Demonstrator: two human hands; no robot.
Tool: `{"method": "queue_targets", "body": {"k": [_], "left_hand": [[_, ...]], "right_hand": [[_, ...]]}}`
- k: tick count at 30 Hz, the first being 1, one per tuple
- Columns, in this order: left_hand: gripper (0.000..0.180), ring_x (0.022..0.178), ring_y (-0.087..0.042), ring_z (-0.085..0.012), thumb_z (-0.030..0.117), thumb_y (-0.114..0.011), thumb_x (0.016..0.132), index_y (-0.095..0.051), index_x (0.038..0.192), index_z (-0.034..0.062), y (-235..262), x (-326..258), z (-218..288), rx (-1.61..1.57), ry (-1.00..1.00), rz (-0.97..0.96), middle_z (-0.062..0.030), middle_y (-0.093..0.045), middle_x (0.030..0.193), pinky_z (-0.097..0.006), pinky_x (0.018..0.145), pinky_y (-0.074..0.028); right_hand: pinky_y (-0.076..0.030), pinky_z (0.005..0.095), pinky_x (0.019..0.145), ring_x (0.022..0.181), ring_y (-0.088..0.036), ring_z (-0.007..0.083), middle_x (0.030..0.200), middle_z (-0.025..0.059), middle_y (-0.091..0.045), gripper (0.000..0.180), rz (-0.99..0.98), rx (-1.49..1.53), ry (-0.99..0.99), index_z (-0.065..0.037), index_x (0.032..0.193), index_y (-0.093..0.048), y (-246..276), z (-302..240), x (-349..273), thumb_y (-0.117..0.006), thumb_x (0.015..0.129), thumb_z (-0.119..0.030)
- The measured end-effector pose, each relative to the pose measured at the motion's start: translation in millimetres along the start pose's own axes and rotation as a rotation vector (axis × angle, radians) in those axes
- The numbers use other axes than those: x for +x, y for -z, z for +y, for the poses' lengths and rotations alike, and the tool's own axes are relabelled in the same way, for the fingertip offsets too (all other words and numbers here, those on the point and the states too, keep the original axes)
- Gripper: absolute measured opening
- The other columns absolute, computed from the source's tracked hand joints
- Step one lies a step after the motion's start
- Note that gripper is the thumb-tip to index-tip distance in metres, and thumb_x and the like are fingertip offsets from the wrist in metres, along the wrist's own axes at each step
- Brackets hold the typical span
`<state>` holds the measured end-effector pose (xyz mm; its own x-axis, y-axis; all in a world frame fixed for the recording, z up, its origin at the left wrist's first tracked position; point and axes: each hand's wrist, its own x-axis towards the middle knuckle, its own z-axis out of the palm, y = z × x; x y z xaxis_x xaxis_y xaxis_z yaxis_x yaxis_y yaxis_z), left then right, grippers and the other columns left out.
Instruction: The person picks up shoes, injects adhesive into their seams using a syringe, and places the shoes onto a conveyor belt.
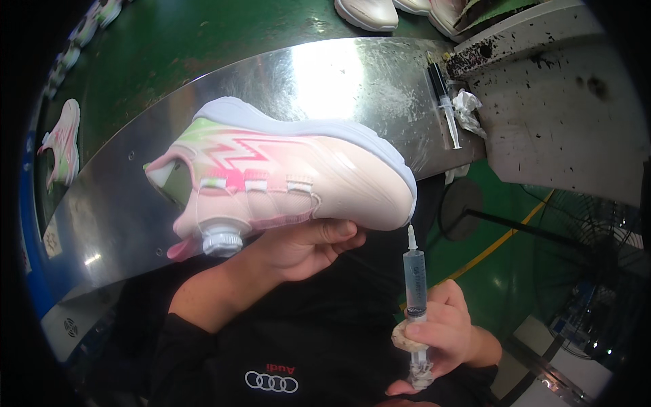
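Observation:
A pink, cream and pale green sneaker [285, 163] lies on its side in the air, its white sole up and its toe to the right. My left hand [312, 247] grips it from below, with the thumb and fingers near the forefoot; part of the grip is hidden behind the shoe. A white dial [222, 241] sits on the tongue side. My right hand [441, 325] is closed around a clear syringe [415, 278] pointing upward. Its thin tip meets the toe where sole and upper join. Whitish wrapping covers parts of the syringe's lower end.
Behind the shoe runs a shiny metal ledge [271, 74]. A second syringe [444, 102] and crumpled white tissue [466, 110] lie at its right end, beside a stained grey machine housing [556, 102]. More shoes [367, 13] stand on the green surface beyond. A black fan [590, 251] stands at right.

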<state>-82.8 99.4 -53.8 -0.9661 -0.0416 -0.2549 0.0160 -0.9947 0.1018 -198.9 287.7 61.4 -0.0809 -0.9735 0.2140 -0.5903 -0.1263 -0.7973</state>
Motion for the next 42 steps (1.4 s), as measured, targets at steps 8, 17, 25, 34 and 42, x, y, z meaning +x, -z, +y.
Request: {"method": "queue_targets", "body": {"k": [8,17,25,34,42], "left_hand": [[0.032,0.101,-0.059,-0.0187,0.002,-0.060,0.083,-0.053,0.114,0.0032,-11.0,-0.2,4.2,0.019,0.022,-0.004,-0.0102,-0.060,0.107,-0.025,0.079,-0.053],[0.042,0.108,-0.055,-0.0273,0.013,-0.060,0.085,-0.045,0.123,0.0035,-8.0,0.4,2.6,0.087,-0.013,-0.035,-0.0158,-0.056,0.115,-0.024,0.079,-0.055],[0.042,0.108,-0.056,-0.0275,0.012,-0.060,0.085,-0.044,0.123,0.0032,-7.9,0.7,2.4,0.076,-0.020,-0.033,-0.0164,-0.056,0.114,-0.024,0.078,-0.055],[0.042,0.108,-0.055,-0.0281,0.011,-0.059,0.086,-0.043,0.124,0.0035,-8.9,2.7,1.7,0.062,-0.017,-0.037,-0.0162,-0.056,0.115,-0.023,0.078,-0.055],[0.044,0.107,-0.056,-0.0277,0.011,-0.060,0.084,-0.044,0.124,0.0030,-8.0,1.2,3.7,0.077,-0.028,-0.024,-0.0157,-0.055,0.116,-0.024,0.077,-0.055]], "right_hand": [[-0.031,0.0264,0.056,0.058,-0.039,0.0148,0.083,0.0031,-0.057,0.062,0.028,-0.156,0.057,-0.007,0.106,-0.056,-17.5,7.5,-2.8,-0.076,0.062,-0.045],[-0.030,0.0252,0.052,0.057,-0.036,0.0156,0.080,0.0027,-0.055,0.058,0.044,-0.284,0.092,-0.009,0.104,-0.058,-28.8,13.2,-8.5,-0.076,0.061,-0.044],[-0.030,0.0249,0.051,0.056,-0.036,0.0155,0.079,0.0029,-0.055,0.054,0.070,-0.325,0.106,-0.010,0.102,-0.059,-33.8,15.5,-8.1,-0.075,0.062,-0.043],[-0.030,0.0250,0.051,0.057,-0.036,0.0158,0.078,0.0031,-0.055,0.052,0.062,-0.354,0.109,-0.010,0.101,-0.059,-34.9,17.7,-8.9,-0.074,0.064,-0.042],[-0.029,0.0254,0.049,0.058,-0.036,0.0160,0.076,0.0030,-0.054,0.053,0.037,-0.338,0.086,-0.010,0.099,-0.059,-34.4,16.9,-7.1,-0.075,0.062,-0.043]]}}
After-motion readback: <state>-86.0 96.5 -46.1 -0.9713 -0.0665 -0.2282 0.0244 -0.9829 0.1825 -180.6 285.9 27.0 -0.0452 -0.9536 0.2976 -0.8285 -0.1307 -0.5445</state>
